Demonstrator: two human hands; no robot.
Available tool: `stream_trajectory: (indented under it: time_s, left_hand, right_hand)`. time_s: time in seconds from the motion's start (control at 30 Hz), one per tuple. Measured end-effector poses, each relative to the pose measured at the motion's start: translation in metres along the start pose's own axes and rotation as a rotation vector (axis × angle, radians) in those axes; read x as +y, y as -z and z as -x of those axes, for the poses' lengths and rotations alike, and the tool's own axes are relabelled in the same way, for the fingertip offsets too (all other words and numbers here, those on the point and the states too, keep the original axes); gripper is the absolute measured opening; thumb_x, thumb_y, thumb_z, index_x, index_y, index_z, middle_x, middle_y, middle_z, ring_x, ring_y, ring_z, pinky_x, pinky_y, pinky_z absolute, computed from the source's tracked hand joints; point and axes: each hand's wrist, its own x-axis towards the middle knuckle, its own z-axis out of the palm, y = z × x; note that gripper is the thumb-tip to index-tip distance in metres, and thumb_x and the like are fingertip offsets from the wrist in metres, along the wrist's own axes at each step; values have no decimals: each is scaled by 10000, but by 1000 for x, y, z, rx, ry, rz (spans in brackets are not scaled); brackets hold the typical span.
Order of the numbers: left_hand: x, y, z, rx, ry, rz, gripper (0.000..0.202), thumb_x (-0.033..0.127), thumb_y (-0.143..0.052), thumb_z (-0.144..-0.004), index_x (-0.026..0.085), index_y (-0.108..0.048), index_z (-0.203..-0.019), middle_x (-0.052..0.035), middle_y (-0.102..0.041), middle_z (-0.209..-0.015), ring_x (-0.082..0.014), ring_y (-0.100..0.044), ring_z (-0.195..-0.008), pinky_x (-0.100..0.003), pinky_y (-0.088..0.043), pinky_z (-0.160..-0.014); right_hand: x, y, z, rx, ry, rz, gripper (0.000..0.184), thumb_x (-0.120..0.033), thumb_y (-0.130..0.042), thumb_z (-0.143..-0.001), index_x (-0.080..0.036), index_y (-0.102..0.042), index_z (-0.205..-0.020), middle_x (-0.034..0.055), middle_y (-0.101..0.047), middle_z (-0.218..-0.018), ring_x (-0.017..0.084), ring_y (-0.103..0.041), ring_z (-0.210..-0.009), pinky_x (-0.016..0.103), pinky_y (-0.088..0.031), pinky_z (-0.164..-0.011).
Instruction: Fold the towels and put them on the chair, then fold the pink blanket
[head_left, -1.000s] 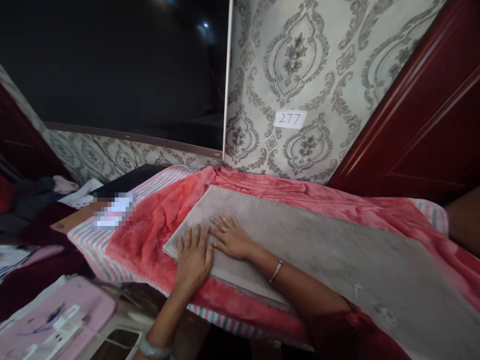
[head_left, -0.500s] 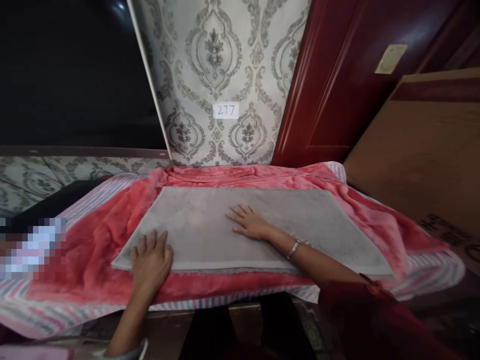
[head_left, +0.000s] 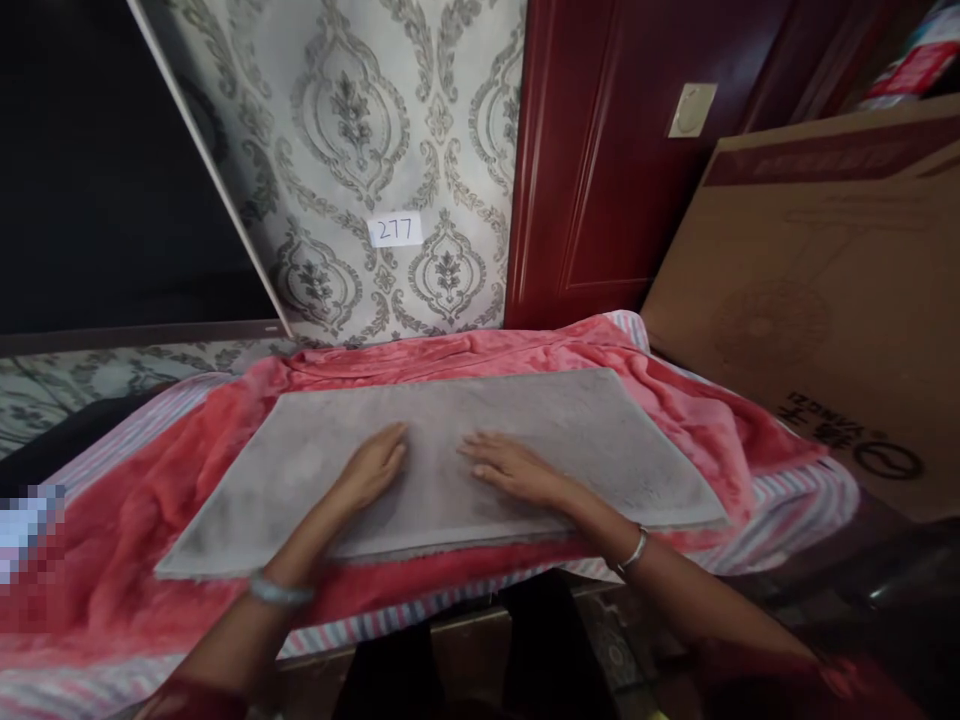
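A flat grey cloth (head_left: 592, 440) lies spread over a red fleece blanket (head_left: 135, 500) on a table. My left hand (head_left: 371, 468) rests palm down on the middle of the grey cloth, fingers stretched out and together. My right hand (head_left: 510, 467) lies flat just to its right, fingers spread and pointing left. Both hands press on the cloth and hold nothing. Each wrist wears a bangle.
A striped sheet (head_left: 795, 500) shows under the red blanket at the edges. A large cardboard box (head_left: 817, 300) leans at the right. A dark red door (head_left: 622, 150) and patterned wallpaper with a tag reading 277 (head_left: 395, 230) stand behind. A dark screen (head_left: 97, 180) fills the upper left.
My left hand has slid from the cloth's near left corner to its middle, close to my right hand. The view has swung right, bringing the cardboard box further in.
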Motion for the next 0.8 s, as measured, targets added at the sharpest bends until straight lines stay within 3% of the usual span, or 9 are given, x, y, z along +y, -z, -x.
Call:
stream_trajectory:
  time_s: [0.07, 0.13, 0.2, 0.27, 0.37, 0.53, 0.8]
  left_hand:
    - [37, -8, -55, -84, -137, 11, 598, 327, -245, -996, 125, -433, -1526, -113, -440, -1596, -196, -404, -1477, -399, -302, -1233]
    - [69, -19, -103, -190, -174, -63, 600, 340, -254, -1010, 141, -369, -1565, -109, -350, -1645, -199, -309, -1527, -418, -250, -1248]
    - [89, -31, -139, -216, -178, -87, 591, 395, -305, -1016, 201, -364, -1572, -93, -323, -1659, -234, -274, -1542, -493, -217, -1250]
    - [97, -44, -161, -206, -165, -105, 597, 453, -341, -1015, 237, -367, -1571, -89, -295, -1670, -288, -233, -1554, -578, -166, -1242]
    - [94, -59, -174, -187, -145, -127, 628, 512, -329, -1016, 246, -343, -1585, -100, -247, -1686, -341, -169, -1565, -642, -106, -1227]
    - [86, -65, -178, -192, -147, -151, 648, 556, -304, -1016, 280, -296, -1603, -83, -237, -1692, -315, -156, -1571, -600, -111, -1242]
    - [91, -64, -183, -205, -138, -194, 645, 550, -252, -1029, 285, -257, -1617, -74, -209, -1702, -315, -156, -1571, -606, -111, -1237]
  right_hand:
    - [8, 4, 5, 1, -76, 101, 563, -547, -411, -1056, -277, -460, -1547, 82, -332, -1637, 289, -205, -1542, 529, -163, -1251]
    - [7, -3, 12, -50, -76, 164, 575, -557, -451, -1041, -302, -440, -1556, 71, -276, -1661, 308, -157, -1552, 564, -134, -1247]
    - [3, -15, 18, -73, -61, 192, 601, -572, -470, -1030, -328, -398, -1574, 48, -217, -1681, 304, -108, -1560, 572, -101, -1251]
    - [1, -24, 21, -66, -62, 194, 620, -581, -473, -1026, -347, -359, -1589, 29, -178, -1691, 288, -68, -1566, 561, -78, -1258]
    - [3, -26, 22, -67, -58, 169, 612, -577, -470, -1028, -364, -351, -1590, 11, -179, -1692, 268, -36, -1569, 545, -59, -1265]
    - [1, -20, 25, -83, -17, 90, 580, -527, -468, -1046, -359, -354, -1589, -11, -190, -1687, 235, -39, -1570, 505, -29, -1275]
    - [-42, -33, 71, -69, 53, -101, 624, -469, -511, -1050, -302, -299, -1613, 2, -253, -1669, 177, -92, -1563, 403, -9, -1282]
